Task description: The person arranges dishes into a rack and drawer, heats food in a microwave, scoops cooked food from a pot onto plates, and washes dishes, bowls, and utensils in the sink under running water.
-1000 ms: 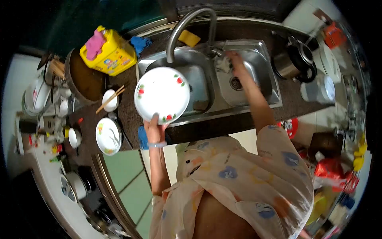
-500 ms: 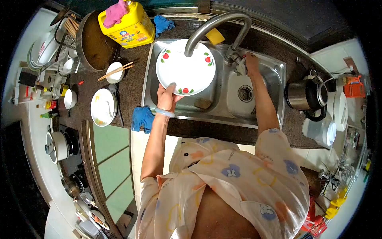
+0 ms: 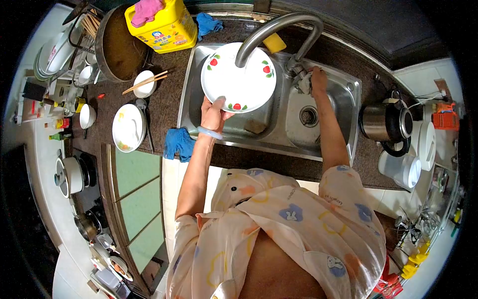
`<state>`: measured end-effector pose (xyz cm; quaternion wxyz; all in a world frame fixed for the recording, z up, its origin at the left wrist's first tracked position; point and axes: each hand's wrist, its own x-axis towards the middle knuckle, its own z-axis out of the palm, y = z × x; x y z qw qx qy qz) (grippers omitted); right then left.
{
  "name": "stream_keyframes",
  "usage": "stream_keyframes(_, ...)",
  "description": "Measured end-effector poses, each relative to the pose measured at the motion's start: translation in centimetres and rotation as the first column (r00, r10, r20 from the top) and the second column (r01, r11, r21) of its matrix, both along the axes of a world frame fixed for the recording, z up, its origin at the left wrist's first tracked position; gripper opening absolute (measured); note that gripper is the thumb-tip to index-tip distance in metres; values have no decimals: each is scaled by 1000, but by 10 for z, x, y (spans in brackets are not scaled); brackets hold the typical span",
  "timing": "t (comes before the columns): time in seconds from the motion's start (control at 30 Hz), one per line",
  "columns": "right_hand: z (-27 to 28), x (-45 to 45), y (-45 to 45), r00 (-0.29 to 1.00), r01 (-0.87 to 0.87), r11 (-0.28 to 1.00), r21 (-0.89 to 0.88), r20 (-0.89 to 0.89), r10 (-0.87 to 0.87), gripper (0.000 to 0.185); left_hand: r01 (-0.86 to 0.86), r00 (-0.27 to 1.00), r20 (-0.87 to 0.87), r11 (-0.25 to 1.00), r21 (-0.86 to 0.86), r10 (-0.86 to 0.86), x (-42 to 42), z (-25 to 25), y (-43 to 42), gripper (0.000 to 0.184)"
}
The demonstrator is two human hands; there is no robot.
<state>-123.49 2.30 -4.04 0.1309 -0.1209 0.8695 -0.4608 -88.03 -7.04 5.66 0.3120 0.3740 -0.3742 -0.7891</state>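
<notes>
My left hand (image 3: 215, 115) grips the lower rim of a white plate (image 3: 239, 82) with red and green patterns, its thumb on top. The plate is under the spout of the curved metal faucet (image 3: 279, 20), above the left basin (image 3: 269, 114). At the right basin (image 3: 298, 129), my right hand (image 3: 318, 80) is closed on a pale grey cloth (image 3: 303, 84) beside the faucet base. The fingers are partly hidden. A yellow sponge (image 3: 274, 43) lies behind the sink.
Left of the sink are a yellow jug (image 3: 167, 32), a big pan (image 3: 119, 50), a small bowl with chopsticks (image 3: 144, 84), stacked plates (image 3: 128, 127) and a blue cloth (image 3: 179, 144). A metal kettle (image 3: 383, 121) stands to the right.
The view has shifted. My left hand has moved the plate up and away from the sink's front edge to under the spout. My right hand remains near the faucet base with the cloth.
</notes>
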Motion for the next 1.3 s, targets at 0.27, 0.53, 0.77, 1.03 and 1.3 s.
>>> stream_keyframes(0.27,18,18,-3,925,201,955,-217,364,-112,36,-36,999,-12,999,-11,36,3,-8,1,43)
stream_keyframes(0.53,92,172,-63,693,-110,703,-703,453,561,19,-115,966,214,983,-144,145,-8,-34,6,30)
stream_keyframes(0.77,55,259,-51,638,-770,604,-206,-216,739,25,-307,927,164,935,-179,336,2,-77,2,36)
stream_keyframes(1.03,27,169,-64,274,-735,524,431,-517,811,19,61,895,438,949,-311,85,39,-64,-14,32)
stream_keyframes(1.3,52,194,-104,240,-966,254,-40,-492,837,36,157,949,270,986,55,-166,22,-47,-24,42)
